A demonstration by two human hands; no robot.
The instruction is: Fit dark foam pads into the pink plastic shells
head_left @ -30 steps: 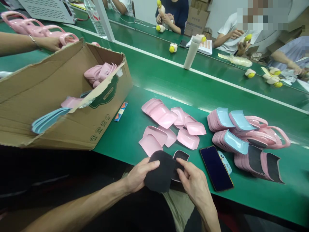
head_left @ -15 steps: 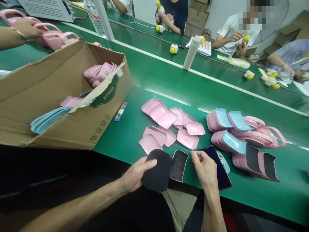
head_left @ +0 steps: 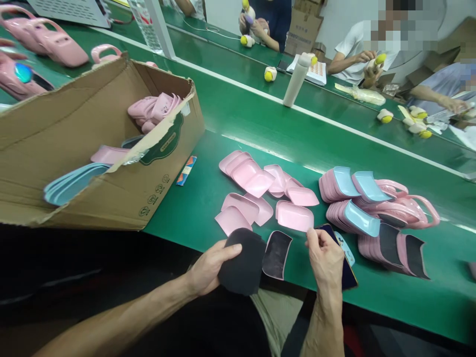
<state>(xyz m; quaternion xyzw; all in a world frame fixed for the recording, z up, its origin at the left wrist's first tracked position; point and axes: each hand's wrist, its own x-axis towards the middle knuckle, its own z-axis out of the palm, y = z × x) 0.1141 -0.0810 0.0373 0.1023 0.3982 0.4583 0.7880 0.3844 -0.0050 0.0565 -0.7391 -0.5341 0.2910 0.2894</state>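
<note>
Black pad is gripped in the left hand, thumb across its top and fingers curled beneath. It overhangs the belt's near edge, just left of the lined shell. Right hand, just right of that shell, is nearly closed, its fingertips pinching the near corner of a pink shell just beyond the lined shell. Bare belt runs left of the lined shell to the box. Stacked shells crowd its right.

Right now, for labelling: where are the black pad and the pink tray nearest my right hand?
black pad [head_left: 241,263]: head view, middle of its face.
pink tray [head_left: 293,216]: head view, centre of its hollow.
</note>
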